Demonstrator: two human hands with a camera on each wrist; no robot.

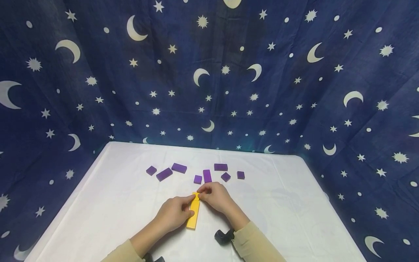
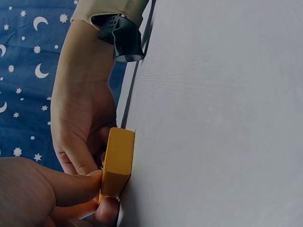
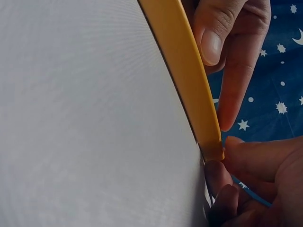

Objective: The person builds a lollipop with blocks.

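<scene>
Yellow blocks [image 1: 193,221], lower centre: gripped by left hand [image 1: 172,213] and right hand [image 1: 216,196]; perhaps being joined, hard to see; likely needs squaring up.

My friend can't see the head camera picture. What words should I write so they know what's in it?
A person's left hand and right hand hold yellow blocks on a white table. Eight purple blocks lie scattered beyond them, and a dark blue cloth with pale moons and stars hangs behind.
</scene>
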